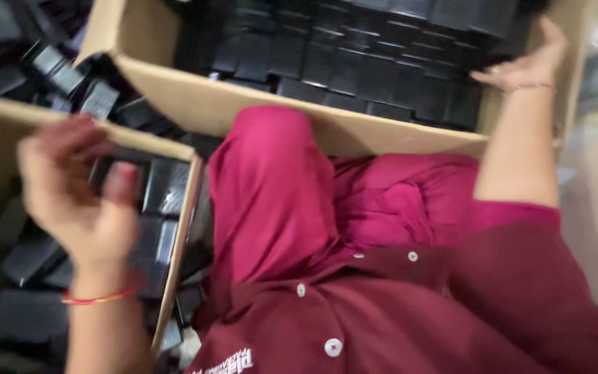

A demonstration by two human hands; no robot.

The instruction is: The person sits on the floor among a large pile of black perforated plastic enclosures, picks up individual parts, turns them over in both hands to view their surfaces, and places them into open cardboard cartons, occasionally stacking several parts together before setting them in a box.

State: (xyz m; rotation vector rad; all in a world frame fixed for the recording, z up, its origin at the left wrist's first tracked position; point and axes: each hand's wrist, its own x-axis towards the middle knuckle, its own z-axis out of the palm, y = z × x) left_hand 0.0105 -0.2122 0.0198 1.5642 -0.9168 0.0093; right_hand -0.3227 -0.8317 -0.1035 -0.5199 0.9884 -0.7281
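1. The left hand is raised over the near box. Its fingers are half curled and the thumb stands apart; the picture is blurred, and I cannot tell whether it grips anything.
2. Under this hand, inside the near box, lie many loose black parts, flat and shiny, in no order.
3. The right hand is open. Its fingers rest on the right inner wall of the far box, and it holds nothing.
4. The far box is filled with black pieces in tidy rows, just left of the right hand.
5. More black parts lie between the two boxes, beside the far box's left corner.
6. A red thread band is around the left wrist.
7. Below the far box are the person's pink trousers and dark red shirt with white buttons.
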